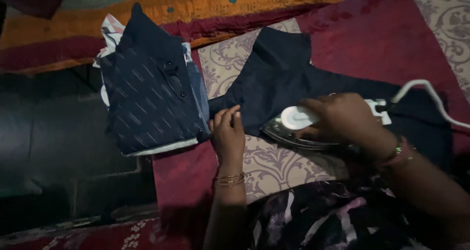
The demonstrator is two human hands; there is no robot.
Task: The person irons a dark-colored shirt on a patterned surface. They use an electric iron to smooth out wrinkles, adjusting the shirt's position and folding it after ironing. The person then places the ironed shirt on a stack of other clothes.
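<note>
Hands at work on a patterned cloth (274, 166): right hand (342, 118) closed around an electric iron (298, 127), left hand (227, 132) flat, fingers loose, pinning a dark shirt's (284, 78) sleeve. The shirt looks soft and limp; the iron seems heavy and is gripped by its handle.

Thin gold bangles (229, 179) circle the left wrist, pink-green bracelets (397, 151) the right.

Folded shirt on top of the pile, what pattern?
Dark navy folded shirt with short pale diagonal dashes and dark buttons; head view shows it best.
</note>
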